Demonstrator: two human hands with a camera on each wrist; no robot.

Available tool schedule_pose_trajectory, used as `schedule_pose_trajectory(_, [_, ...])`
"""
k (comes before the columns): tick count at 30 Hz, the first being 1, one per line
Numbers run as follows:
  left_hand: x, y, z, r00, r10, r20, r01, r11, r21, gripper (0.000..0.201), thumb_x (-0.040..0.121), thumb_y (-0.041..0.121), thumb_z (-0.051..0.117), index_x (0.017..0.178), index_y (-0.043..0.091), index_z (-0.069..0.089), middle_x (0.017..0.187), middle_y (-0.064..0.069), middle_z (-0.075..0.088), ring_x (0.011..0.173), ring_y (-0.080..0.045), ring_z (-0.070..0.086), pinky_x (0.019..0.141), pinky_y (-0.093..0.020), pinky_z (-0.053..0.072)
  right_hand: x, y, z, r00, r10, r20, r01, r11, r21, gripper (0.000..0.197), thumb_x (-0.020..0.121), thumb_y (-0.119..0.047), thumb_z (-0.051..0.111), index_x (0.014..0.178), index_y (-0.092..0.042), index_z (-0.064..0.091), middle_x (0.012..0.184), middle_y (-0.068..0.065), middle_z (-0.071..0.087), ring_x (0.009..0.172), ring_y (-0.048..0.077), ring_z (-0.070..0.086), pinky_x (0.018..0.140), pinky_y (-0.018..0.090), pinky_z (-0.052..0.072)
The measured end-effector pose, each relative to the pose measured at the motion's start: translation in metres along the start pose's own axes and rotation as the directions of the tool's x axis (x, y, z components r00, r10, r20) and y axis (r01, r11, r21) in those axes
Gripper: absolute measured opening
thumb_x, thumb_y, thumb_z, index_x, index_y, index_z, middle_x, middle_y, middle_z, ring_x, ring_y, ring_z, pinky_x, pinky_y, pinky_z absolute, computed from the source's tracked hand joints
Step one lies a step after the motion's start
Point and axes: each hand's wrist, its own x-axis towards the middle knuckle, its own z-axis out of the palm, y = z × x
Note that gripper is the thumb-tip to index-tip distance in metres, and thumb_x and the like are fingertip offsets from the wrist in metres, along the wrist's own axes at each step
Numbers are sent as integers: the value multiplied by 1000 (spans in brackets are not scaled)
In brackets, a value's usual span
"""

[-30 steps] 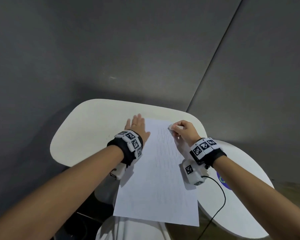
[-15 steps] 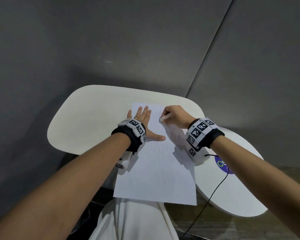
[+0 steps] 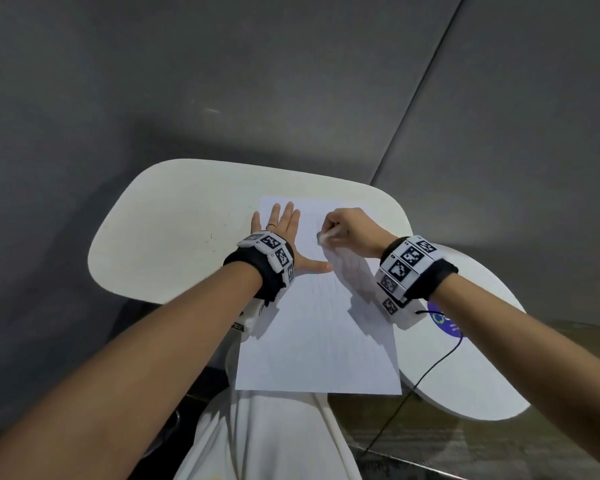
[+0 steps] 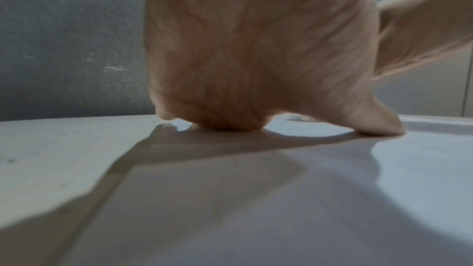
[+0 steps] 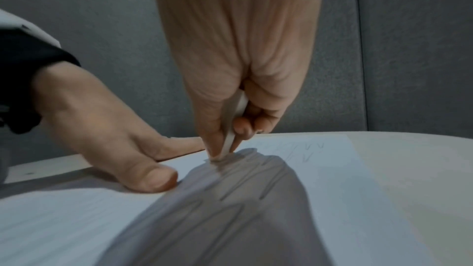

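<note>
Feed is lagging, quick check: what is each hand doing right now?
Left hand: open, pressed flat on the white paper sheet.
Right hand: closed, pinching a small flat white eraser against the sheet.

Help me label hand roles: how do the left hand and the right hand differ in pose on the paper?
The left hand lies flat with straight, spread fingers; the right hand is curled. The left hand holds nothing and only presses the paper; the right hand pinches a white eraser with its tip on the sheet. Both are over the same sheet.
</note>
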Motion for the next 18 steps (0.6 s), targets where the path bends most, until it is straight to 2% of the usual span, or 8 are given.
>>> schedule_pose_trajectory(3, [-2,1,0,1000,16,-16,-16,1000,-8,133,59,96,38,153,18,-14,159,2,-23,146,-21,-21,116,-53,-12,7,-5,-5,1000,-16,-7,16,1000,-1,10,78,-3,63,86,1,67,82,-3,62,76,12,54,58,4,35])
schedule_pose_trajectory(6, [-3,2,-3,1000,5,10,-5,1000,-6,134,58,96,40,152,17,-16,159,1,-24,146,-21,-22,116,-53,-12,36,-12,-8,996,40,-84,-37,998,45,10,75,1,62,83,3,68,91,12,70,87,25,63,58,16,38])
schedule_pose_trajectory(8, [-3,2,-6,1000,-11,23,11,1000,-5,136,57,96,41,152,17,-17,159,1,-24,146,-21,-22,116,-53,-12,42,-12,-6,992,48,-119,-43,998,43,10,74,0,62,82,3,68,92,15,71,84,24,62,57,17,35])
schedule_pose_trajectory(9, [-3,3,-6,1000,-17,24,17,1000,4,136,56,96,40,152,17,-17,159,1,-25,146,-20,-22,115,-53,-12,36,-12,-5,991,37,-129,-33,999,29,10,76,-1,62,82,2,68,90,13,70,80,20,58,55,13,34])
schedule_pose_trajectory(12, [-4,3,-4,999,-32,16,32,999,16,138,53,99,37,152,18,-16,158,2,-25,146,-19,-22,115,-55,-12,6,-8,0,1000,0,-27,0,1000,3,8,78,-4,63,84,0,68,83,2,63,75,13,53,56,4,36])
schedule_pose_trajectory(14, [-4,3,-3,1000,-29,10,29,1000,11,137,52,99,37,152,23,-16,158,2,-26,145,-19,-23,114,-56,-13,-2,-6,0,999,-24,44,25,1000,-3,9,78,-4,65,85,1,68,85,2,65,76,13,56,58,6,38])
schedule_pose_trajectory(16, [-4,3,-4,1000,-19,14,19,1000,5,134,52,100,37,152,28,-17,158,2,-27,145,-20,-24,113,-56,-15,10,-9,-4,1000,-17,0,17,1000,16,10,77,-2,64,86,2,68,89,6,69,80,18,60,60,12,40])
schedule_pose_trajectory(18, [-5,3,-6,1000,-23,20,22,1000,3,132,53,99,38,152,30,-16,157,2,-27,145,-20,-24,113,-56,-16,33,-10,-6,997,43,-67,-39,998,47,11,77,-1,61,85,2,68,94,13,71,88,24,63,66,20,40])
